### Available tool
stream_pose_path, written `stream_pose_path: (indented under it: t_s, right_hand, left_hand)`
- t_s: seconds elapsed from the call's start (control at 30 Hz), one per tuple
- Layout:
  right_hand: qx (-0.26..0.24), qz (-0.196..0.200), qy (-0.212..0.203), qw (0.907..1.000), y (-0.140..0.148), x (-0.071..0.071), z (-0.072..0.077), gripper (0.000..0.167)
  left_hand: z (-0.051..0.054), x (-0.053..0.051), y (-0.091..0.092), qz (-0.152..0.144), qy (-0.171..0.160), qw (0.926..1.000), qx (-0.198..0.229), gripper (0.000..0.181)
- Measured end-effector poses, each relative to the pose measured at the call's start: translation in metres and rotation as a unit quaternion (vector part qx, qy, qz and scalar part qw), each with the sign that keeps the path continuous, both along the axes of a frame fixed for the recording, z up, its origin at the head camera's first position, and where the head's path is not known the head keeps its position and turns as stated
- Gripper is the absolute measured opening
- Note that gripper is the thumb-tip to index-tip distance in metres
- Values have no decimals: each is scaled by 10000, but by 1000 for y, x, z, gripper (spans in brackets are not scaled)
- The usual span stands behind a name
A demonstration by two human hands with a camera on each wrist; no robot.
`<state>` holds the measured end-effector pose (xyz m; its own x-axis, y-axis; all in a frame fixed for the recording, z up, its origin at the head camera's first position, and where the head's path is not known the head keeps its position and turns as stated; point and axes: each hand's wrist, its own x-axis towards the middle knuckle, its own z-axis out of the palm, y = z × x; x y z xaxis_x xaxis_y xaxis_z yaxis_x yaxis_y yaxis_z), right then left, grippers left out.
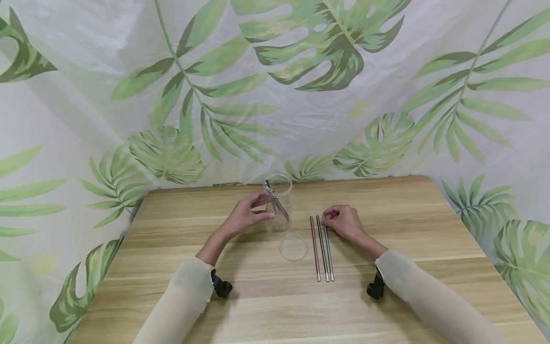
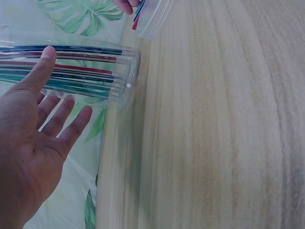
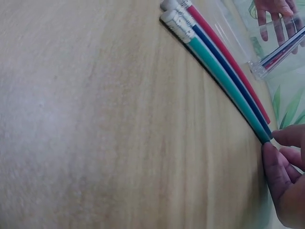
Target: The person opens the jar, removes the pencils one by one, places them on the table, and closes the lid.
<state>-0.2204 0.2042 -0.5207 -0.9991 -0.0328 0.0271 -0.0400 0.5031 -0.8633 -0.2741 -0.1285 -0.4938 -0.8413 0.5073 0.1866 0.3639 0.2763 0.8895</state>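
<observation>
A tall clear plastic cup point(image 1: 272, 224) stands toward the back of the table, left of centre. Several pencils point(image 2: 95, 69) lean inside it, their eraser ends at the bottom. My left hand point(image 1: 247, 217) holds the cup from its left side, thumb in front and the other fingers behind. Three pencils lie side by side to the right: a red one point(image 1: 315, 248), a dark blue one point(image 1: 322, 248) and a green one point(image 3: 217, 69). With thumb and forefinger, my right hand point(image 1: 345, 222) pinches the green pencil at its far end, away from the eraser.
A round clear lid point(image 1: 293, 260) lies on the wooden table point(image 1: 386, 306) between the cup and the loose pencils. Behind the table's far edge hangs a leaf-patterned cloth point(image 1: 309, 114).
</observation>
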Motion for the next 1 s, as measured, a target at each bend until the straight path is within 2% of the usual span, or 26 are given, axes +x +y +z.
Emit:
stream_pose_path:
  t_s: [0.07,0.3,0.57,0.73,1.0]
  right_hand:
    - [15,57,98,9999,0,0,4,21]
    - [241,462,849,9950,-2,-6,23,21]
    - [-71,901,1174,9890,-12,-13,63,24]
    - [-195,1196,1642,9789,-24,-18,88,22]
    - [-294,1649,2192,9612,-39,-27,113,24]
  left_hand:
    - [0,0,0,-11,-37,10000,33,61]
    - [0,0,1,3,-142,9998,146,62]
    - [3,1,1,22,-234,9996,145,65]
    - [3,1,3,3,-303,9993,209,66]
    - [2,2,1,-54,-327,9992,240,68]
